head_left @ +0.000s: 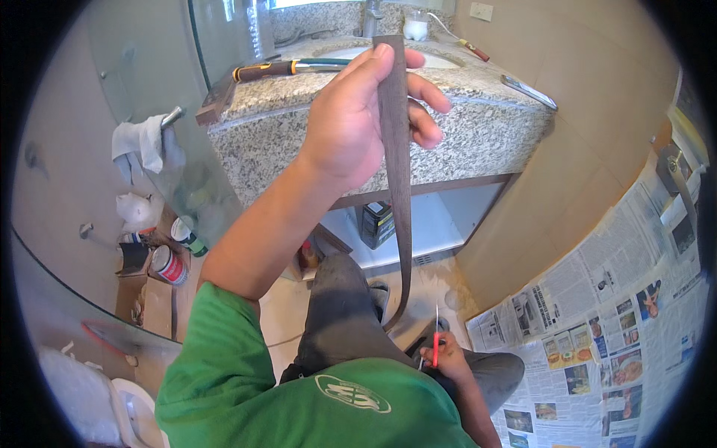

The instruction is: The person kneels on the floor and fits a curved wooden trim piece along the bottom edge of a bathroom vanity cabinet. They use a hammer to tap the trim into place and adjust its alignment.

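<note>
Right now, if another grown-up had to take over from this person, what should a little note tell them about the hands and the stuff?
Left hand: raised in front of the granite counter, pinching the top end of a long brown strip that hangs down to the lap.
Right hand: low by the knee, gripping a red-handled cutter close to the strip's lower end.
Nearby: a saw lies on the counter by the sink; cans stand on the floor at left; newspaper covers the floor at right.
Done: strip lifted and hanging straight.
Left: no cut shows at the bottom end yet.

A saw (291, 69) lies on the counter (478, 127); cans (179, 250) stand left, newspaper (597, 328) right.
</note>
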Demonstrator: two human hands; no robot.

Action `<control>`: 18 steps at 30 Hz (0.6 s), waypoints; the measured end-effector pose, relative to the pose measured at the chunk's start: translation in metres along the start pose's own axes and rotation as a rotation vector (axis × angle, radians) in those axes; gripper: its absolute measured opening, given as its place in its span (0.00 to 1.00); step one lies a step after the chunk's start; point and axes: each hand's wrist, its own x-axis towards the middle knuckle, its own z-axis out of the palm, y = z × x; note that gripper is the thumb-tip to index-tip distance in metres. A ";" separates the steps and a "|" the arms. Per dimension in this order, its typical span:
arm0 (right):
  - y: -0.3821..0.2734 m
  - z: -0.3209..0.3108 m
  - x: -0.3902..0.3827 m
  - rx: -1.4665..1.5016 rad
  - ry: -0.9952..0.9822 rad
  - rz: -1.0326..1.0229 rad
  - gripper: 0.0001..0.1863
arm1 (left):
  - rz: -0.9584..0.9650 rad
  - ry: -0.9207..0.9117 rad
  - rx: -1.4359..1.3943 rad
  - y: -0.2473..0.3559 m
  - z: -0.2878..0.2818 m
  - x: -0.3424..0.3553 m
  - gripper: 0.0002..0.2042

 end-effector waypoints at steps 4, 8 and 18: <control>-0.007 -0.011 -0.017 -0.589 0.145 -0.061 0.32 | 0.093 0.060 0.006 -0.002 0.000 -0.016 0.13; -0.018 -0.029 -0.050 -0.248 0.035 0.098 0.32 | 0.056 0.127 0.012 -0.013 0.013 -0.025 0.09; -0.080 0.004 -0.071 -0.003 0.234 0.023 0.25 | -0.007 0.105 0.119 0.001 0.023 -0.075 0.10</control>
